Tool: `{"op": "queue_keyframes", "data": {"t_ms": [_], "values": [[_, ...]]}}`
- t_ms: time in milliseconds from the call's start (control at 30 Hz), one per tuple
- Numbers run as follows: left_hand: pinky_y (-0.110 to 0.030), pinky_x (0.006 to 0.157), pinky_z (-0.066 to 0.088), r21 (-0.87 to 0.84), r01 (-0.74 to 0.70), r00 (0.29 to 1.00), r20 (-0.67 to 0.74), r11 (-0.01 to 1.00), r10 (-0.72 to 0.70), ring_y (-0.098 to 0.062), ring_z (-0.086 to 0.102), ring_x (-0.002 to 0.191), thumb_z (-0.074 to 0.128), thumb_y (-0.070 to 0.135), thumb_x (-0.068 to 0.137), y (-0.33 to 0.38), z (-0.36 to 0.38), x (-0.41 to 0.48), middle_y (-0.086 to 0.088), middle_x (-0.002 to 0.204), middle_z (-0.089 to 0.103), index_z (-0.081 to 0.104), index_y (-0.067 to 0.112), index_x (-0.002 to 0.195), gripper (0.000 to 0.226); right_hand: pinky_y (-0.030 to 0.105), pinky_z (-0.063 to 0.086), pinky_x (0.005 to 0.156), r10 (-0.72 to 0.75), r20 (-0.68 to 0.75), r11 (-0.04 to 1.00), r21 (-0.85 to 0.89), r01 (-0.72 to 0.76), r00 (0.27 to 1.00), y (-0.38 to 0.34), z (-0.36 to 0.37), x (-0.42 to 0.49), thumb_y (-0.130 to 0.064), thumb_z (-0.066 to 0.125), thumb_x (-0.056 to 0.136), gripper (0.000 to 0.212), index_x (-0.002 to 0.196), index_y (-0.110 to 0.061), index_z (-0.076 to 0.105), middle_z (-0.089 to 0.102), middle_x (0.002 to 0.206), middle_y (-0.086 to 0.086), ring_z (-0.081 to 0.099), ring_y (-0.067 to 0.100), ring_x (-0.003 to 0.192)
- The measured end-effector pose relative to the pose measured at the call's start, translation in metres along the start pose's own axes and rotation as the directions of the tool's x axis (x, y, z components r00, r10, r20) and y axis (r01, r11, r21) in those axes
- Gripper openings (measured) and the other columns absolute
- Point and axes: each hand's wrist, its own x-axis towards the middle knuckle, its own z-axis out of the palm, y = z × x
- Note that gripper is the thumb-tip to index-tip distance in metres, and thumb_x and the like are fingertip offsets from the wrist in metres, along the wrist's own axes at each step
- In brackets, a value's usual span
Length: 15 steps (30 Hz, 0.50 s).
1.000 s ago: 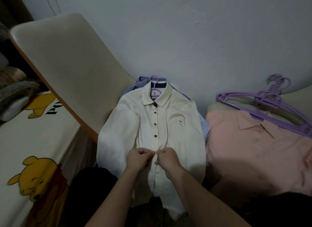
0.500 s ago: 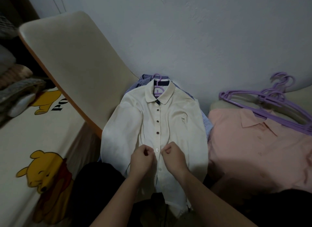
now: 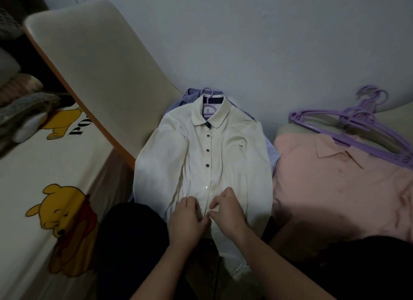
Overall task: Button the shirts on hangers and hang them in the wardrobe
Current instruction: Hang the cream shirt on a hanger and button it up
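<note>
A cream shirt [image 3: 232,161] on a purple hanger [image 3: 208,103] lies flat in front of me, collar towards the wall. Its upper buttons are closed down the placket. My left hand [image 3: 186,221] and my right hand [image 3: 226,212] meet at the lower placket, below the last closed button, each pinching a front edge of the fabric. The button between my fingers is hidden. A blue checked shirt [image 3: 192,97] peeks out from under the cream one.
A pink shirt [image 3: 335,183] lies to the right, with a stack of purple hangers [image 3: 357,123] behind it. A cream board with an orange edge [image 3: 93,76] leans at the left. Bedding with a yellow bear print [image 3: 62,210] covers the left side.
Both hands have slid down the placket from one button position to a lower one. The button they worked on a second ago now shows closed above them.
</note>
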Motion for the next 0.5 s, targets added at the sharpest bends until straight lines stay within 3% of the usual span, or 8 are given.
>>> {"op": "queue_keyframes", "data": {"t_ms": [100, 200, 333, 500], "values": [[-0.034, 0.08, 0.05, 0.087, -0.012, 1.0, -0.021, 0.996, 0.014, -0.012, 0.05, 0.088, 0.064, 0.053, 0.082, 0.003, 0.004, 0.002, 0.012, 0.092, 0.05, 0.048, 0.029, 0.09, 0.03, 0.033, 0.055, 0.074, 0.051, -0.038, 0.998, -0.024, -0.052, 0.998, -0.001, 0.006, 0.004, -0.019, 0.069, 0.085, 0.013, 0.076, -0.024, 0.062, 0.035, 0.098, -0.011, 0.054, 0.01, 0.079], [-0.036, 0.076, 0.05, 0.098, -0.003, 0.999, -0.036, 0.995, 0.007, -0.015, 0.054, 0.087, 0.056, 0.04, 0.086, 0.007, 0.002, 0.006, 0.009, 0.089, 0.052, 0.048, 0.027, 0.087, 0.015, 0.036, 0.054, 0.074, 0.081, -0.046, 0.993, -0.077, -0.084, 0.996, 0.0, 0.011, 0.009, -0.021, 0.063, 0.088, 0.013, 0.076, -0.019, 0.062, 0.039, 0.097, -0.009, 0.054, 0.013, 0.075], [-0.034, 0.068, 0.052, 0.053, 0.012, 0.998, -0.059, 0.999, -0.009, -0.014, 0.057, 0.078, 0.054, 0.032, 0.089, 0.009, -0.004, 0.006, 0.009, 0.086, 0.056, 0.054, 0.026, 0.086, 0.007, 0.037, 0.054, 0.068, 0.149, -0.062, 0.988, -0.04, -0.152, 0.987, 0.003, 0.015, 0.014, -0.023, 0.059, 0.085, 0.008, 0.079, -0.021, 0.055, 0.038, 0.089, -0.01, 0.051, 0.008, 0.067], [-0.021, 0.064, 0.044, -0.057, 0.032, 0.992, -0.118, 0.998, -0.038, -0.008, 0.063, 0.079, 0.06, 0.029, 0.095, 0.005, -0.007, 0.003, 0.008, 0.092, 0.071, 0.075, 0.024, 0.097, 0.016, 0.032, 0.054, 0.067, 0.138, -0.021, 0.99, 0.025, -0.138, 0.99, 0.006, 0.016, 0.013, -0.016, 0.06, 0.088, 0.006, 0.083, -0.018, 0.056, 0.043, 0.091, -0.009, 0.053, 0.008, 0.071]]}}
